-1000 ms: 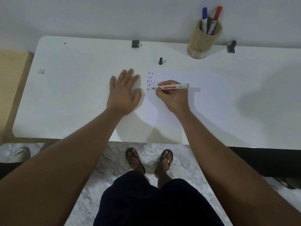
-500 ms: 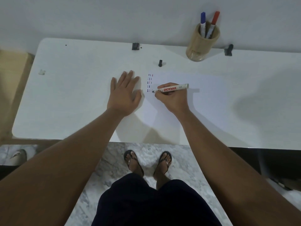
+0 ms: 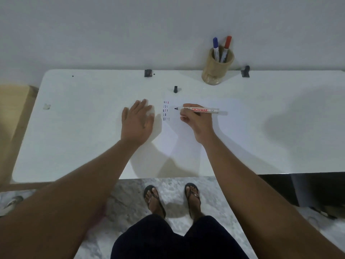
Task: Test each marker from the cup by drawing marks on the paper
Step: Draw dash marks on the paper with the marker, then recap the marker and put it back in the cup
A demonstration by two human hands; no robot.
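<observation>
The right hand (image 3: 196, 121) grips a black marker (image 3: 197, 110), its tip just right of the short marks (image 3: 166, 111) on the paper (image 3: 186, 139). The left hand (image 3: 137, 122) lies flat, fingers spread, on the counter (image 3: 78, 128). The cup (image 3: 217, 67), far right, holds two markers.

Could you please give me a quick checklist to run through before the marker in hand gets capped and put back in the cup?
1. Marker held securely in the right hand: ok.
2. Tip clear of the paper: cannot tell; it points left, just right of the marks.
3. Black cap within reach on the table, beyond the marks: ok.
4. Left hand flat, steadying the paper's left edge: ok.
5. Room in the cup beside the blue marker and red marker: ok, it seems.
6. This marker's own marks are on the paper: cannot tell; the strokes are too small to tell apart.
</observation>
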